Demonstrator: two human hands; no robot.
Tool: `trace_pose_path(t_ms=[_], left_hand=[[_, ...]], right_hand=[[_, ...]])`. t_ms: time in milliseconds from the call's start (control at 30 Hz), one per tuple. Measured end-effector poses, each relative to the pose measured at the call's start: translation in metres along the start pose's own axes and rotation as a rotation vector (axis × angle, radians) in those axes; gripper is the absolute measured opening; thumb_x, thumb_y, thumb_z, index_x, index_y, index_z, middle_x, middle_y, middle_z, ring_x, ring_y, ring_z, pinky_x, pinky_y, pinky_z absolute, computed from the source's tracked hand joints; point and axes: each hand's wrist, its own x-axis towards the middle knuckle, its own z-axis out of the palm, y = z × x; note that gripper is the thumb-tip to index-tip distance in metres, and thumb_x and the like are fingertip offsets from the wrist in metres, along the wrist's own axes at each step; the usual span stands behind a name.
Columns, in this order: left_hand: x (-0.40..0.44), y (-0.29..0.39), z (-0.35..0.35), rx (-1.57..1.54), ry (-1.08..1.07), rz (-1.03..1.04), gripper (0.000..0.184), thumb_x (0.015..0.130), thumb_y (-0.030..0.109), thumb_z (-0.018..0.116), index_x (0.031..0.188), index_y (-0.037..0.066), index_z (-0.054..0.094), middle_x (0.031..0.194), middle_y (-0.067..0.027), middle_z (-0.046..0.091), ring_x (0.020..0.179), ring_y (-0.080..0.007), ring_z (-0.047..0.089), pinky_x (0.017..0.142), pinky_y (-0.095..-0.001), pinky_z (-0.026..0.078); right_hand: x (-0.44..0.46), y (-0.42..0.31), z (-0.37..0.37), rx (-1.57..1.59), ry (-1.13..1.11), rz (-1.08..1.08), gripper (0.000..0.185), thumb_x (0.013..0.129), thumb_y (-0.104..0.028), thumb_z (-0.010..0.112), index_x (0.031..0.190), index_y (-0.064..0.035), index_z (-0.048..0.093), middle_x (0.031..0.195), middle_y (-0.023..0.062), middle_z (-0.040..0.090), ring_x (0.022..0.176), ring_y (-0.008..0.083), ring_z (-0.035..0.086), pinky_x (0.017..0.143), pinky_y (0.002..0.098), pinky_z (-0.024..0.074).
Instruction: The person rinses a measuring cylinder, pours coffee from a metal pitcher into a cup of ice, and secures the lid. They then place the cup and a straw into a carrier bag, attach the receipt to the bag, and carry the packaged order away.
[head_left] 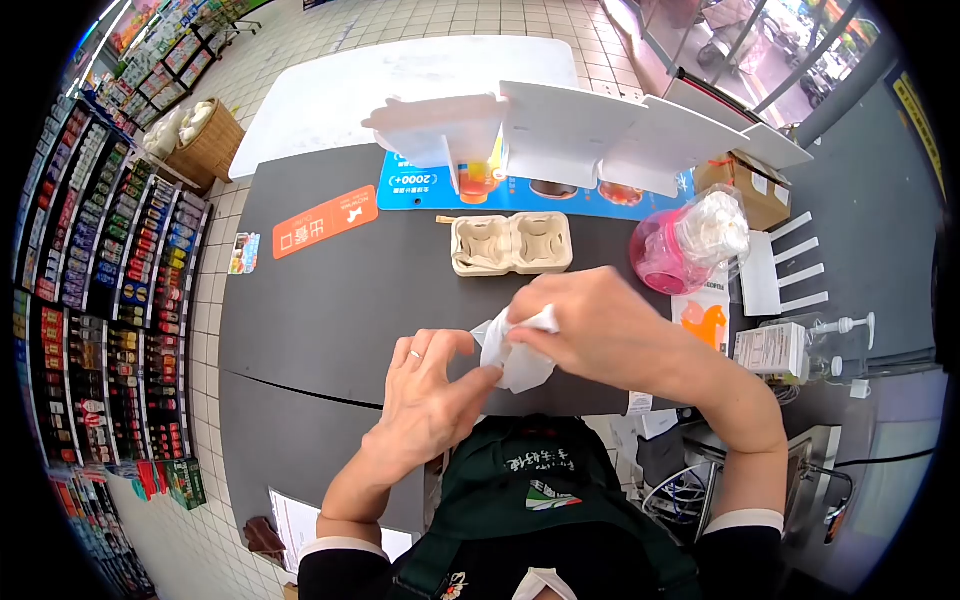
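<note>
Between my hands is a thin, crumpled white sheet (527,368); whether it is paper or a plastic bag I cannot tell. My right hand (598,330) grips its upper part, with the fingers closed on it. On its left edge, the thumb and fingers of my left hand (425,400) are pinched; a ring is on one finger. Just beyond the hands, a beige moulded-pulp cup carrier (512,262) with two hollows lies on the dark grey counter (330,310). Nothing stands in the hollows.
White upright panels (570,125) stand along the far side on a blue printed sheet (405,190). To the right are a pink container (660,250) with plastic-wrapped white items, a cardboard box (757,195) and a pump bottle (825,350). An orange sign (325,221) lies left.
</note>
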Motion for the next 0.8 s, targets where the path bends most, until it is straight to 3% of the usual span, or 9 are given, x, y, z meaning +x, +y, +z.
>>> trace_pose_path(t_ms=[67, 133, 200, 333, 467, 567, 600, 633, 800], left_hand=[[0.006, 0.002, -0.005, -0.025, 0.013, -0.001, 0.009, 0.065, 0.013, 0.070, 0.072, 0.009, 0.067, 0.100, -0.0056, 0.052, 0.086, -0.0233, 0.049, 0.068, -0.0357, 0.037], [0.012, 0.003, -0.007, -0.048, 0.027, -0.009, 0.009, 0.066, 0.015, 0.071, 0.066, 0.007, 0.065, 0.098, -0.0055, 0.053, 0.084, -0.0229, 0.049, 0.066, -0.0352, 0.036], [0.017, 0.003, -0.007, 0.008, 0.015, 0.011, 0.018, 0.068, 0.017, 0.070, 0.058, 0.006, 0.062, 0.096, -0.0049, 0.055, 0.078, -0.0210, 0.051, 0.061, -0.0330, 0.039], [0.027, 0.001, -0.002, 0.026, -0.086, -0.045, 0.018, 0.070, 0.016, 0.069, 0.059, 0.004, 0.062, 0.094, -0.0072, 0.057, 0.070, -0.0224, 0.056, 0.057, -0.0337, 0.044], [0.030, -0.007, 0.002, -0.073, -0.337, -0.213, 0.019, 0.074, 0.017, 0.068, 0.066, 0.000, 0.065, 0.083, -0.0127, 0.059, 0.061, -0.0309, 0.060, 0.057, -0.0384, 0.049], [0.027, -0.017, 0.013, -0.307, -0.288, -0.246, 0.009, 0.073, 0.009, 0.066, 0.074, 0.000, 0.067, 0.077, -0.0115, 0.059, 0.061, -0.0289, 0.060, 0.056, -0.0359, 0.048], [0.027, -0.021, 0.018, -0.409, -0.249, -0.234, 0.007, 0.072, 0.004, 0.066, 0.079, 0.000, 0.067, 0.074, -0.0100, 0.059, 0.060, -0.0240, 0.059, 0.056, -0.0320, 0.048], [0.026, -0.023, 0.020, -0.509, -0.206, -0.223, 0.013, 0.071, -0.002, 0.065, 0.083, 0.000, 0.067, 0.072, -0.0086, 0.058, 0.059, -0.0192, 0.058, 0.055, -0.0282, 0.047], [0.027, -0.011, 0.008, -0.541, -0.144, -0.338, 0.026, 0.070, -0.008, 0.060, 0.095, -0.001, 0.065, 0.081, -0.0084, 0.060, 0.059, -0.0158, 0.053, 0.055, -0.0265, 0.045]], right_hand=[[-0.011, -0.006, -0.013, 0.089, 0.212, 0.093, 0.011, 0.079, -0.011, 0.063, 0.077, -0.0015, 0.058, 0.067, 0.0113, 0.058, 0.062, 0.0303, 0.059, 0.058, 0.0369, 0.0489], [-0.028, -0.015, -0.021, 0.056, 0.200, 0.060, 0.007, 0.077, -0.009, 0.063, 0.079, -0.0040, 0.059, 0.070, 0.0090, 0.057, 0.060, 0.0263, 0.060, 0.052, 0.0347, 0.0483], [-0.047, -0.029, -0.025, 0.107, -0.018, -0.087, 0.009, 0.073, -0.006, 0.063, 0.082, -0.0047, 0.059, 0.074, 0.0070, 0.056, 0.058, 0.0219, 0.059, 0.047, 0.0324, 0.0474], [-0.062, -0.046, -0.034, -0.034, -0.114, -0.083, 0.015, 0.072, -0.005, 0.061, 0.086, -0.0077, 0.058, 0.076, 0.0051, 0.055, 0.060, 0.0202, 0.060, 0.047, 0.0311, 0.0487], [-0.050, -0.041, -0.044, 0.043, 0.105, 0.086, 0.014, 0.076, -0.009, 0.068, 0.086, -0.0072, 0.058, 0.071, 0.0066, 0.055, 0.060, 0.0257, 0.059, 0.049, 0.0326, 0.0469], [-0.038, -0.046, -0.049, 0.144, 0.214, 0.209, 0.011, 0.073, -0.004, 0.072, 0.082, -0.0036, 0.066, 0.074, 0.0072, 0.064, 0.058, 0.0215, 0.059, 0.052, 0.0283, 0.0461], [-0.034, -0.047, -0.046, 0.122, 0.211, 0.209, 0.010, 0.074, -0.005, 0.070, 0.082, -0.0027, 0.066, 0.073, 0.0085, 0.064, 0.058, 0.0227, 0.059, 0.052, 0.0293, 0.0461], [-0.030, -0.047, -0.043, 0.099, 0.208, 0.208, 0.008, 0.075, -0.005, 0.069, 0.082, -0.0018, 0.065, 0.072, 0.0097, 0.064, 0.057, 0.0239, 0.059, 0.052, 0.0303, 0.0461], [-0.003, -0.015, -0.006, 0.042, 0.035, 0.103, 0.010, 0.078, -0.005, 0.060, 0.075, 0.0016, 0.054, 0.065, 0.0179, 0.058, 0.062, 0.0334, 0.060, 0.053, 0.0388, 0.0465]])
